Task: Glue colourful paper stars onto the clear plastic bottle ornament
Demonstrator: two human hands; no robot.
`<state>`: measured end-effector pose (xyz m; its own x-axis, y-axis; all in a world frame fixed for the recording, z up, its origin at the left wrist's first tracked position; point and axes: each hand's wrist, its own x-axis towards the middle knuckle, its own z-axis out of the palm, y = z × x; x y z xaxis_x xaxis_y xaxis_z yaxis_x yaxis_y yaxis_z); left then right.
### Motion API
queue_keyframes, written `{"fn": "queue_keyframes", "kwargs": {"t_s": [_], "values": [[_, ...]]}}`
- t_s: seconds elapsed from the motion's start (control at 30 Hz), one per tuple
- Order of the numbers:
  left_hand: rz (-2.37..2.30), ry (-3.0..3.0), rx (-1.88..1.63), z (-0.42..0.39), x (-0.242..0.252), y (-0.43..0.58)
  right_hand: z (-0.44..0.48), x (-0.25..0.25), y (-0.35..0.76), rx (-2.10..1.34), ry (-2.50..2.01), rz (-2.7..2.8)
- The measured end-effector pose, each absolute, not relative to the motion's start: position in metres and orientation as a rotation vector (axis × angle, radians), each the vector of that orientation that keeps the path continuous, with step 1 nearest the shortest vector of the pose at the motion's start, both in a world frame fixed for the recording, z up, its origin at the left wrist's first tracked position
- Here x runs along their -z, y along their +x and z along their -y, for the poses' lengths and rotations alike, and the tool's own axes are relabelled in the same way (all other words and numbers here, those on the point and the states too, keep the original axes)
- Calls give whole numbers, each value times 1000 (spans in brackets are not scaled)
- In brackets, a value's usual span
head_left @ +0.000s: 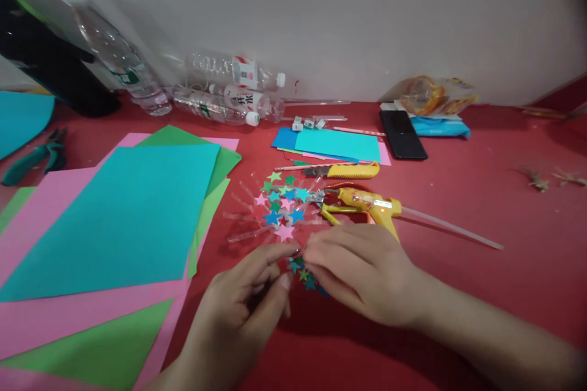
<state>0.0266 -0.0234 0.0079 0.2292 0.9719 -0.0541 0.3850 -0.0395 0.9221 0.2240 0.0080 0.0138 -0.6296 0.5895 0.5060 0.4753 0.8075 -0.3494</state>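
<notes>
— Hands?
— Two. The left hand [245, 302] and right hand [364, 272] are meeting at the fingertips, fingers bending; whether they are pinching anything, I cannot tell.
— Paper stars?
— Two groups. A star cluster [275, 206], more than a dozen on clear strips, is lying just beyond the fingertips; a smaller star group [304, 275], at least three showing, is lying beneath them.
— Obstructions?
— The right hand is partly covering the smaller group and hiding the grip end of one yellow glue gun [367, 201].
— Surroundings?
— One utility knife [353, 170], one pair of yellow-and-red-handled pliers [337, 216] and one black phone [403, 134] are lying beyond; coloured sheets [123, 214] are overlapping at left; four clear bottles [206, 107] are lining the wall, three lying, one standing.
</notes>
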Motion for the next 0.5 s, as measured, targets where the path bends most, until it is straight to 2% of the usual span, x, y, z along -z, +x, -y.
{"fn": "queue_keyframes", "kwargs": {"t_s": [0.1,0.23,0.5], "values": [[-1321,1602,-800,24,-10,27,-8,-10,225,-106,-732,2364],[-1299,1621,-810,26,-10,26,-9,-10,224,-115,-733,2368],[-1276,1579,-849,23,-9,28,-8,-12,223,-401,-843,2299]]}}
